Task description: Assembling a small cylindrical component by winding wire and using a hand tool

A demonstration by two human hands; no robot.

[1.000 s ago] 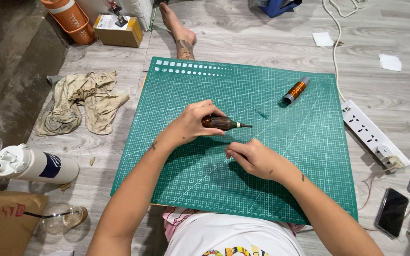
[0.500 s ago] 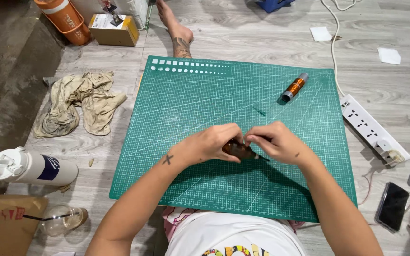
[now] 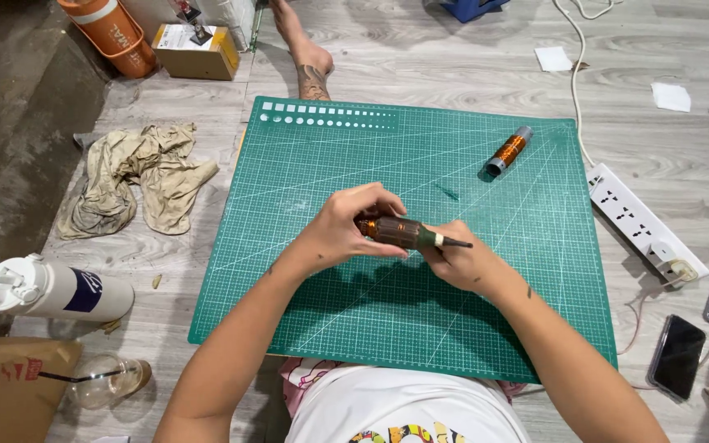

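Between both hands' fingers [image 3: 387,215] lies the brown tool [image 3: 400,231].

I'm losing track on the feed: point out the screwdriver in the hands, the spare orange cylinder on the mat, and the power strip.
screwdriver [image 3: 400,231], head view, on its dark orange handle.
orange cylinder [image 3: 509,151], head view, on its orange middle.
power strip [image 3: 635,217], head view, on its white top face.
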